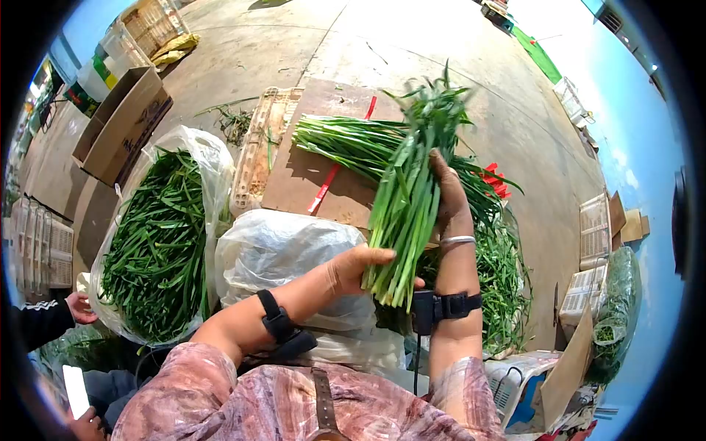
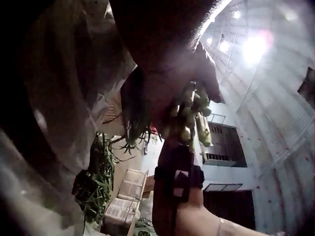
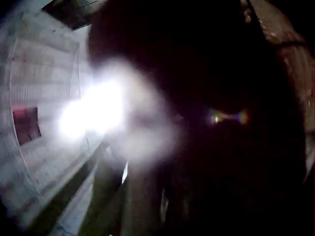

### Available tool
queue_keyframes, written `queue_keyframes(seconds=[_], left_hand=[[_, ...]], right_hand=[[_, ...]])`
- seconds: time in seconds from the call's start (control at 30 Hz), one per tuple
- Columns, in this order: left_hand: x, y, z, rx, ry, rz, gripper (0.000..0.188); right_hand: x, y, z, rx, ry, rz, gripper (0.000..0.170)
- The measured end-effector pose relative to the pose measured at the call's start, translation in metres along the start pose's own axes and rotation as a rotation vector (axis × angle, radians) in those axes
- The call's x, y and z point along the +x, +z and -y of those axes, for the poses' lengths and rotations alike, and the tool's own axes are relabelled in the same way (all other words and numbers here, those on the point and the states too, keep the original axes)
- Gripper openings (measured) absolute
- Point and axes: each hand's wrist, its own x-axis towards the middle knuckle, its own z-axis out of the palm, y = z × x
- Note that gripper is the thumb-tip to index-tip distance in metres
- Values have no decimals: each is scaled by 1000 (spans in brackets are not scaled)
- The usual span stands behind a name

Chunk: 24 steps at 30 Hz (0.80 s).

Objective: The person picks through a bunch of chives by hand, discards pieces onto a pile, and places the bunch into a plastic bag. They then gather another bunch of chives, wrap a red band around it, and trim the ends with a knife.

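Observation:
Both hands hold a bunch of green stalks [image 1: 406,213] upright in the head view, leafy tops away from the body, cut ends near it. The left hand [image 1: 362,266] grips the lower stalks, its thumb lying across them. Higher up, the right hand [image 1: 450,192] curls round the right side of the bunch. Beneath and behind it, another bundle of stalks [image 1: 346,140] lies across a cardboard sheet [image 1: 294,184] with a red tape [image 1: 323,189] under it. In the left wrist view, stalk ends [image 2: 203,130] poke out beside the dark left hand [image 2: 167,73]. The right wrist view is mostly dark and blurred.
A plastic bag of loose greens [image 1: 158,242] stands at left, beside a plastic-covered stack [image 1: 283,253]. More greens [image 1: 504,279] lie right of the right forearm. An empty carton [image 1: 121,125] sits at upper left. Another person's hand [image 1: 81,308] shows at the left edge.

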Motion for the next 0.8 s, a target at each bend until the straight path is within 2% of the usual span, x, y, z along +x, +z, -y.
queue_keyframes(seconds=[0.03, 0.1, 0.17, 0.23, 0.33, 0.43, 0.5, 0.6, 0.67, 0.77, 0.8], left_hand=[[3, -7, -2, -56, 9, -57, 57], [7, -21, -4, -157, 14, -63, 57], [4, -18, -2, -147, 27, -51, 59], [4, -16, 1, -131, 27, -37, 60], [8, -14, 4, -166, 67, -34, 62], [10, -15, 9, -137, 95, -103, 65], [13, -17, 12, -136, 92, -60, 68], [16, -15, 14, -93, 90, -17, 67], [16, -6, 12, 121, 113, -95, 65], [17, -1, 13, -41, 95, -37, 63], [16, 8, 14, -38, 109, -50, 52]], right_hand=[[23, -25, -11, -364, -42, -204, 46], [-8, -15, 1, -521, -14, -217, 47], [-19, -25, -6, -573, -67, -229, 44], [-42, -18, -4, -507, -56, -239, 44], [-60, -37, -8, -610, -169, -358, 44], [-92, -40, -11, -710, -217, -347, 41], [-109, -36, -13, -711, -214, -337, 38], [-127, -22, -18, -855, -338, -324, 29], [-137, -8, -15, -836, -384, -332, 28], [-149, 11, -10, -717, -444, -302, 25], [-153, 17, -10, -696, -405, -267, 26]])
